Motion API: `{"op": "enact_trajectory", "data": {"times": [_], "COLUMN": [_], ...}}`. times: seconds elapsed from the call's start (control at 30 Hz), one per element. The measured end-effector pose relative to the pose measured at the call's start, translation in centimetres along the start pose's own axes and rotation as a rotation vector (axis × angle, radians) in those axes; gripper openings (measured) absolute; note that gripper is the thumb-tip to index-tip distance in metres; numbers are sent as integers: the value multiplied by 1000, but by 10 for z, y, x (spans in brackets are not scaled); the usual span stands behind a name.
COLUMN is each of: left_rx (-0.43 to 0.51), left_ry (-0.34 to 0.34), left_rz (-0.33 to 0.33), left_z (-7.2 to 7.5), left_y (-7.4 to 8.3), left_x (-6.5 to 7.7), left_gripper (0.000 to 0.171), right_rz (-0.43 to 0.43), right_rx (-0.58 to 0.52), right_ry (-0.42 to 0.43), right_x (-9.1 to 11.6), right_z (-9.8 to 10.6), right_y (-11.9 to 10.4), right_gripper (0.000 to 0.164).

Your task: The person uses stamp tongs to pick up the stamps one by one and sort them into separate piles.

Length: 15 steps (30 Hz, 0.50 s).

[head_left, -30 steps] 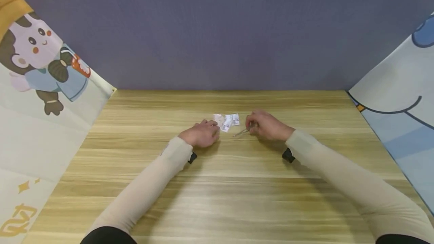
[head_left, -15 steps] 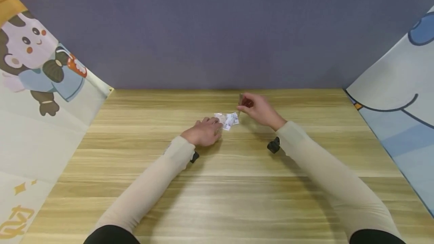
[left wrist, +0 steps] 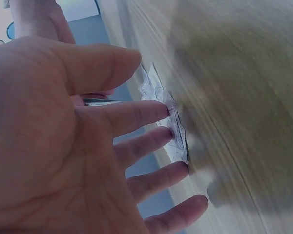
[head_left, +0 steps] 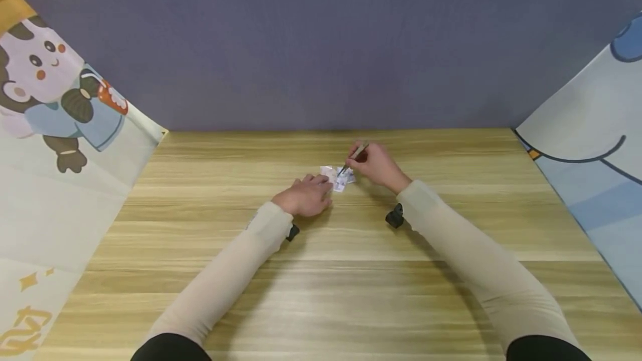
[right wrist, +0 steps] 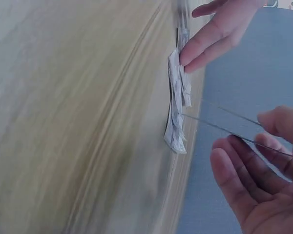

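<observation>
Small printed paper pieces lie partly overlapping on the wooden table, whitish with faint markings. My left hand rests at their left side, its straight fingertips touching the papers in the left wrist view. Between thumb and fingers, my right hand holds slim metal tweezers, tilted down with the tips at the papers. In the right wrist view the two arms of the tweezers stand apart, and one tip reaches the paper stack. Whether the tips grip a paper I cannot tell.
The wooden table stretches out on all sides of the papers. Behind it rises a plain grey-blue panel. Cartoon-printed sheets border the left and right sides. A small black wrist camera sits under the right cuff.
My right hand has moved left and away from me, bringing the tweezers from beside the papers onto them. My left hand has shifted slightly right and keeps touching the papers.
</observation>
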<state>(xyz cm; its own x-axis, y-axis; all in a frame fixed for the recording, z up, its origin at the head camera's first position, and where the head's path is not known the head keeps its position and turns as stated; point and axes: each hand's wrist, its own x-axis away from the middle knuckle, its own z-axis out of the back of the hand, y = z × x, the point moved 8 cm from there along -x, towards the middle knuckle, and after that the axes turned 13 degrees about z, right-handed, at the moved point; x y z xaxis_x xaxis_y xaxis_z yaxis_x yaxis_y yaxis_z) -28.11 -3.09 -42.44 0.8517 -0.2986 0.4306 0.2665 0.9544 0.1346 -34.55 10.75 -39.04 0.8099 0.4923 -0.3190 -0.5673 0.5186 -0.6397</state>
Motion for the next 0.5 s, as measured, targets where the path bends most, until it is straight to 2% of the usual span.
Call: {"op": "enact_trajectory", "data": {"times": [0.17, 0.3, 0.5], "left_rx": [11, 4, -32], "left_ry": [28, 37, 6], "left_rz": [-8, -1, 9], "left_z": [3, 4, -1], "left_y": [0, -1, -2], "left_x": [0, 0, -2], "left_gripper": [56, 57, 58], "right_rz": [-55, -38, -22], "right_rx": [-14, -30, -65], "right_ry": [40, 83, 87], "right_x": [0, -2, -4], "right_z": [4, 6, 1], "right_y": [2, 1, 1], "right_gripper": [8, 7, 5]}}
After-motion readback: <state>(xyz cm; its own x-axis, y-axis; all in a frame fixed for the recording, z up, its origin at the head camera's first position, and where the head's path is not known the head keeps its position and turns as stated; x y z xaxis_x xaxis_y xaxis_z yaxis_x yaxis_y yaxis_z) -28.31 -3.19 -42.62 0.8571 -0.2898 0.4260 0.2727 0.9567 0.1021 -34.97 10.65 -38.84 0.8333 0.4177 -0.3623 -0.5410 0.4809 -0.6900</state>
